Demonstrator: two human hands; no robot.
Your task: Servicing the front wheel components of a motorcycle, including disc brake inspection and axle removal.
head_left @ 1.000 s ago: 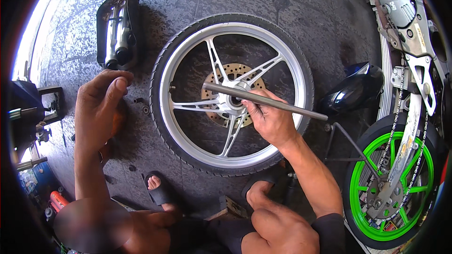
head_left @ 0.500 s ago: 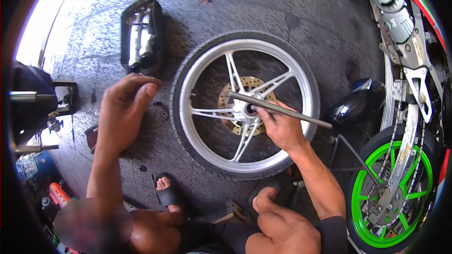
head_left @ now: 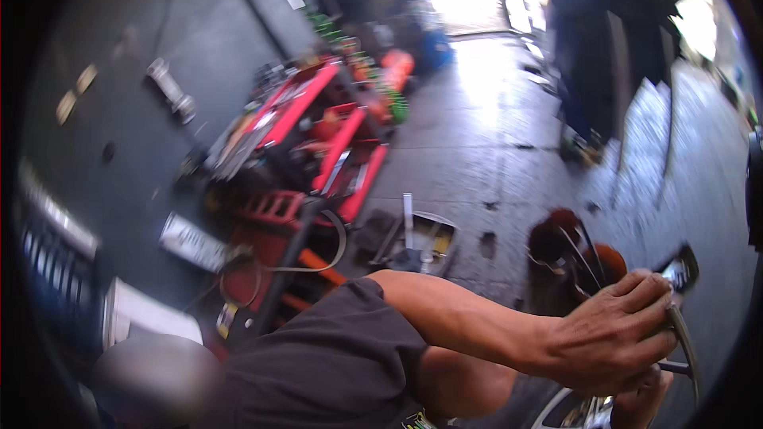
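Here's my left hand (head_left: 612, 338) and right hand (head_left: 642, 399), close beside the silver spoked wheel (head_left: 547, 411)!
Left fingers curled, right hand mostly hidden behind; whether either grips anything, I can't tell. The wheel peeks in at the lower edge, below my left wrist, and a red tool trolley (head_left: 343, 143) stands well apart.

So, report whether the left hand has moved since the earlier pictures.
Yes: judged against the wheel, the left hand has moved rightward, closer to it, though the view swung.
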